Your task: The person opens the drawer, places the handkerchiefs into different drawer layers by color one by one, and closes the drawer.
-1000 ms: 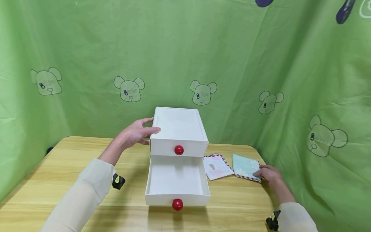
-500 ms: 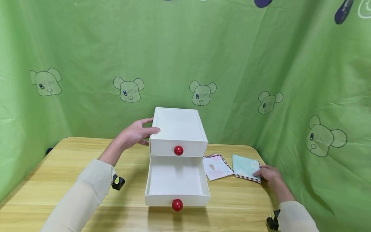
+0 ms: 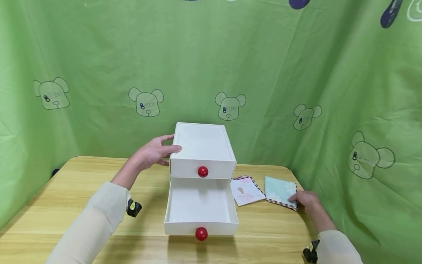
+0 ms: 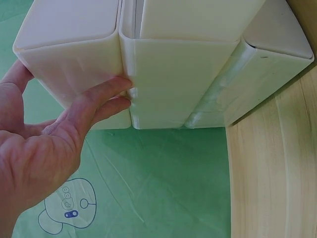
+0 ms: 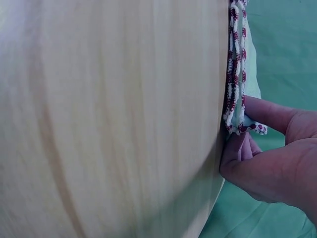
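Observation:
A white drawer unit [image 3: 204,141] with red ball knobs stands mid-table, its lower drawer [image 3: 199,203] pulled out and bare inside. My left hand [image 3: 155,151] rests on the unit's left side, thumb over the top edge. In the left wrist view, its nearly straight fingers [image 4: 106,94] press the white side wall. At the table's right, my right hand [image 3: 306,198] pinches the near right corner of a mint folded handkerchief [image 3: 278,189] with white flowers and a checked border. The right wrist view shows the thumb above the layered edge [image 5: 237,69] and curled fingers beneath.
A white and pink folded handkerchief [image 3: 246,192] lies between the unit and the mint one, their borders meeting. The wooden table [image 3: 148,234] runs up to a green curtain [image 3: 188,66] printed with bear heads, at the back and sides.
The right fingers have shifted slightly at the mint handkerchief's corner, showing more of its right border. The left hand, drawer unit and pink handkerchief stay in place.

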Available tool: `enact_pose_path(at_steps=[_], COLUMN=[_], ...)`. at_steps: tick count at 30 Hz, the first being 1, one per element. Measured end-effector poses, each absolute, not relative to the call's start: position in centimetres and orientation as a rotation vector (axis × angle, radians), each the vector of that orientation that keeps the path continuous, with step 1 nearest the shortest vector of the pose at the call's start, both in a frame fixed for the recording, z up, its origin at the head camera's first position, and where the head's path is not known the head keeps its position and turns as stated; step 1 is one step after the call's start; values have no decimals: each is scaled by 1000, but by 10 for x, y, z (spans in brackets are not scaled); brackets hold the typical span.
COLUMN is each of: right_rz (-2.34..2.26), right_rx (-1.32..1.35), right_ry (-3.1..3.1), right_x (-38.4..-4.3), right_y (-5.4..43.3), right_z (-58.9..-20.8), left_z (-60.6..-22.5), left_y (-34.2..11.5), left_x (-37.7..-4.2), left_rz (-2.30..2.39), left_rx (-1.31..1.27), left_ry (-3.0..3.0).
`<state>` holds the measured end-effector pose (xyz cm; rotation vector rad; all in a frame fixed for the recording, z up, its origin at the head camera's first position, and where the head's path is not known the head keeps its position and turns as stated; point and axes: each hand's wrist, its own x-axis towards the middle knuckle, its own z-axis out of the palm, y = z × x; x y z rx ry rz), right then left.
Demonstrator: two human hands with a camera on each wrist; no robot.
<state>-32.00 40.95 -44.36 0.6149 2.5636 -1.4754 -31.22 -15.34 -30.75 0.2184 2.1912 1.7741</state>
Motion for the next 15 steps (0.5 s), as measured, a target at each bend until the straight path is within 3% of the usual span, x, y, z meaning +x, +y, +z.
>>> enact_pose_path(at_steps=[15], right_rz=[-1596], right_rx=[662], right_ry=[2458], right_x=[-323], right_y=[415], right_z=[-442], left_z=[-308], left_y=[-153], left_x=[-313], left_rz=[1777], left_rx=[218], left_ry=[2195])
